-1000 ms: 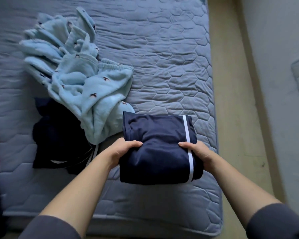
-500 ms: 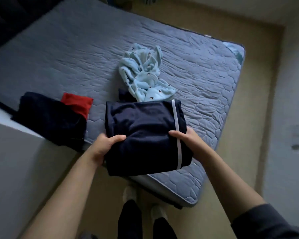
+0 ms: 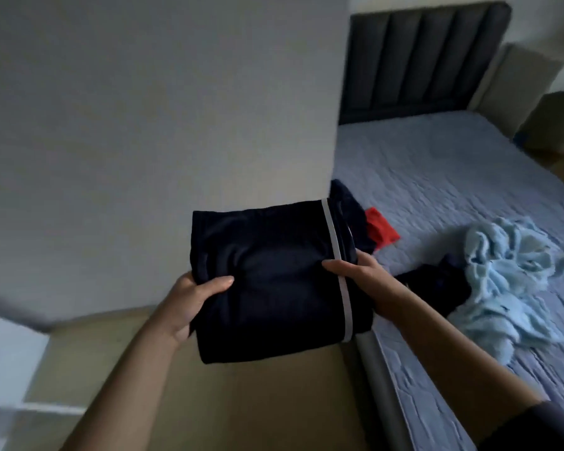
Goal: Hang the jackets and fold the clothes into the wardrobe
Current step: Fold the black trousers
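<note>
Gripped the folded navy garment (image 3: 274,271) just beside the bed (image 3: 437,164), with left hand (image 3: 189,301) and right hand (image 3: 362,275) curled round opposite sides, thumbs on top. Judged mid-carry toward a wardrobe not in view. Called next for keeping the fold level.

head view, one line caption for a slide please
Left hand and right hand hold a folded navy garment beside a bed strewn with clothes.

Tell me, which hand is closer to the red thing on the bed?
Right. The right hand grips the folded navy garment's striped edge, just below the red cloth; the left hand holds the opposite edge, farther away.
</note>
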A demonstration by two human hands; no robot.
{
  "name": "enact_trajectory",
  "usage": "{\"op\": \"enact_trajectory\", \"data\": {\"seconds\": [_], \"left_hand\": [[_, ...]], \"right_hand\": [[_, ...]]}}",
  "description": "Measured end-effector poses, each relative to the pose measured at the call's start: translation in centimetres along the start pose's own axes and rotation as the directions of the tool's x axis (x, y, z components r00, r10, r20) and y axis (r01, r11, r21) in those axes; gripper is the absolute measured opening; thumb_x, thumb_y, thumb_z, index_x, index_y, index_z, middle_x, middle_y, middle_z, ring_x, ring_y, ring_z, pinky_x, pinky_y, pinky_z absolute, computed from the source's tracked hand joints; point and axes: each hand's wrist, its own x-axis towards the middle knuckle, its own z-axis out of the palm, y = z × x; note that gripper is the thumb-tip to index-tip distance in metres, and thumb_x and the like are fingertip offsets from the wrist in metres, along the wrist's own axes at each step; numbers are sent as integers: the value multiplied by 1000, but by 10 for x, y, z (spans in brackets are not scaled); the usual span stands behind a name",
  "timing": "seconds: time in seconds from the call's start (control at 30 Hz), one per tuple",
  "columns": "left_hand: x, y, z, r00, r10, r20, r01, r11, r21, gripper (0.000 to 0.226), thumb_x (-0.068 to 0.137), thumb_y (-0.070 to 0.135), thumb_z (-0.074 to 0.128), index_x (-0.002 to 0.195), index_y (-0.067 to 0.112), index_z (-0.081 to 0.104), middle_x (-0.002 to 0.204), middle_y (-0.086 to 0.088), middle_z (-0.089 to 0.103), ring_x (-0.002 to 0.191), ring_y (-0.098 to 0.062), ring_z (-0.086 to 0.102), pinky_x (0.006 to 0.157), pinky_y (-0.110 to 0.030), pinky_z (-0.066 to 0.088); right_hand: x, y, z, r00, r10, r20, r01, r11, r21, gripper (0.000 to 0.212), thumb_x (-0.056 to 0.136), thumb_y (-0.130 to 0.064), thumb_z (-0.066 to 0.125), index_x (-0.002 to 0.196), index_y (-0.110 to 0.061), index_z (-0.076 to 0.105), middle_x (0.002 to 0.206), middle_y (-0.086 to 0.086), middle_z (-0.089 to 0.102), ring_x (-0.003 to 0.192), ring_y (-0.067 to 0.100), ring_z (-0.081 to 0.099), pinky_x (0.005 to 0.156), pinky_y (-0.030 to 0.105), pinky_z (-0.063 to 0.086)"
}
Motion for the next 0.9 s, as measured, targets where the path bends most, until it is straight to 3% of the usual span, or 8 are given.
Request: {"op": "enact_trajectory", "data": {"seconds": [0.1, 0.23, 0.43, 0.53, 0.7, 0.9], "left_hand": [[-52, 6, -97, 984, 48, -174, -62, 995, -76, 36, 66, 14, 72, 102, 11, 67, 98, -7, 74, 89, -22, 71, 73, -31, 54], [-133, 2, -211, 919, 98, -381, -150, 983, -110, 43, 62, 13, 78, 104, 13, 68, 102, -8, 73, 93, -23, 70, 76, -33, 53], [-252, -16, -336, 762, 168, -625, -275, 958, -77, 47, 73, 19, 71, 120, 20, 61, 111, 1, 71, 101, -19, 68, 80, -30, 55], [-300, -26, -381, 653, 183, -735, -347, 935, -75, 50, 74, 19, 70, 122, 27, 57, 113, 5, 70, 102, -16, 68, 74, -26, 57], [-363, -35, -446, 441, 123, -889, -414, 907, -81, 48, 72, 18, 68, 119, 20, 58, 106, -2, 72, 95, -20, 70, 66, -23, 57], [-439, -11, -514, 165, 97, -981, -465, 885, 9, 46, 71, 19, 71, 116, 19, 61, 106, -4, 72, 95, -23, 70, 68, -27, 58]], "right_hand": [[19, -15, 105, 978, -18, 209, 33, 997, -71, 17, 85, -12, 67, 102, -14, 65, 90, 2, 75, 82, 18, 72, 64, 24, 56], [24, -17, 248, 894, -4, 447, 59, 992, -108, 21, 85, -12, 66, 106, -13, 65, 96, 4, 75, 86, 21, 72, 65, 25, 56], [8, -18, 437, 646, 51, 762, 127, 977, -172, 36, 85, -20, 67, 120, -14, 60, 110, 7, 71, 99, 26, 69, 73, 29, 57], [-3, -19, 522, 498, 103, 861, 191, 956, -225, 41, 85, -25, 67, 123, -16, 58, 111, 6, 70, 100, 25, 68, 76, 31, 57], [-15, -23, 660, 282, 178, 943, 273, 927, -257, 45, 82, -28, 67, 124, -17, 56, 112, 7, 70, 101, 25, 68, 86, 40, 56], [-56, -47, 816, 61, 179, 982, 333, 924, -189, 33, 86, -19, 66, 118, -17, 60, 102, 4, 73, 92, 21, 71, 68, 27, 58]]}}
